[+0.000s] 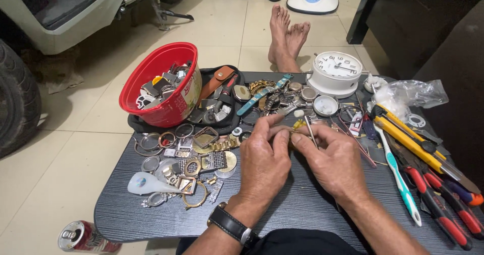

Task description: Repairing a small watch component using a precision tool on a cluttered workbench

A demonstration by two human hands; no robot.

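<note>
Hands meet mid-counter (302, 204): left hand (264, 161) pinches a small gold watch part (296, 127) at its fingertips, right hand (335, 161) pinches thin metal tweezers (311, 132) just beside it. Red bowl (161, 83) sits well left.

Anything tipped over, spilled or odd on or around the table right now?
Yes: a drink can lies on its side on the floor by the table's near left corner. The red bowl sits tilted, though its watch parts stay inside.
</note>
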